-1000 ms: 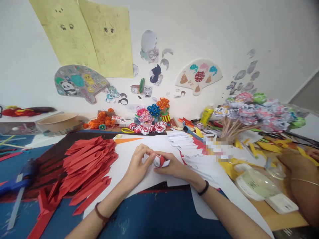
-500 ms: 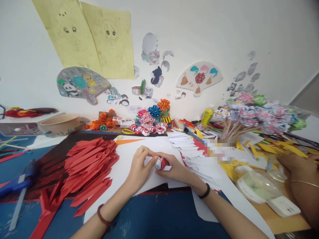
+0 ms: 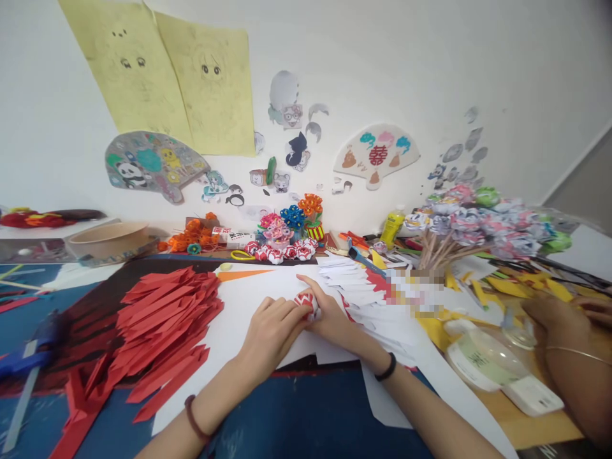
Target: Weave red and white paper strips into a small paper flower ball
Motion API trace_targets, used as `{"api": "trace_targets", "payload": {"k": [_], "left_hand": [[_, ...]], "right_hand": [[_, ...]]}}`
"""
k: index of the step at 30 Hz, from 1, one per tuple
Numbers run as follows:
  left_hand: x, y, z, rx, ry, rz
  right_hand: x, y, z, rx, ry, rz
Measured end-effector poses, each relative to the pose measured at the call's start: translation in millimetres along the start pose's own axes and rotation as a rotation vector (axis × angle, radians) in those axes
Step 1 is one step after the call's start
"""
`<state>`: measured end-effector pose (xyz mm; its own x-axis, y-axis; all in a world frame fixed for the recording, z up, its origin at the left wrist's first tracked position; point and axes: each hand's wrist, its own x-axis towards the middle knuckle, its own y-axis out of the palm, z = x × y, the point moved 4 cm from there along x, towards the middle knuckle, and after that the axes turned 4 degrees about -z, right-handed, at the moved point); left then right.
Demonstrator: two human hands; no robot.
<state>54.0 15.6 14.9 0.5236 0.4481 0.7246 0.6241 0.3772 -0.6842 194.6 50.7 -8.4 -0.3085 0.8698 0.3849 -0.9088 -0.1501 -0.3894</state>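
So the hold on the little red-and-white paper piece (image 3: 305, 299) has just been changed. Half a second ago its left edge was pinched by the left fingertips and a white end was seen poking out at the lower right; now the left hand (image 3: 273, 326) is turned more palm-down, with its fingers laid over the piece, and that end can't be seen. One digit of the right hand (image 3: 329, 313) has been lifted and straightened. My read: the same piece is being regripped or turned, no new one picked up.

It's held near the middle of the frame, closed in between both hands, over the white paper (image 3: 243, 296). The left thumb's contact is hidden, so that can't be told. Red folded strips (image 3: 167, 312) are piled at centre left.
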Motion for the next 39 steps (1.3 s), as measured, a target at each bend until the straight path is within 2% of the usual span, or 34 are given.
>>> {"api": "trace_targets", "payload": {"k": [12,22,25,27,29,33,35,39], "left_hand": [[-1,-2.9,-5,0.023,0.133,-0.026],[-7,1.6,5,-0.076,0.035,0.018],[-6,1.0,7,-0.047,-0.045,-0.031],[-6,-0.1,8,-0.024,-0.102,-0.070],[-6,-0.1,7,0.005,-0.098,-0.071],[-7,2.4,1,0.132,0.061,-0.033],[-10,2.7,3,0.200,0.065,-0.058],[-17,2.3,11,0.258,-0.051,-0.114]], "right_hand": [[1,-6,4,-0.106,0.013,-0.032],[3,-11,-5,-0.023,-0.023,-0.036],[3,-12,-4,-0.032,-0.028,-0.026],[3,-13,-3,-0.076,-0.040,-0.027],[3,-13,-2,-0.132,-0.063,-0.037],[4,-11,-3,-0.178,-0.102,0.011],[5,-14,-2,-0.238,-0.147,-0.032],[4,-17,5,-0.485,-0.265,-0.166]]}}
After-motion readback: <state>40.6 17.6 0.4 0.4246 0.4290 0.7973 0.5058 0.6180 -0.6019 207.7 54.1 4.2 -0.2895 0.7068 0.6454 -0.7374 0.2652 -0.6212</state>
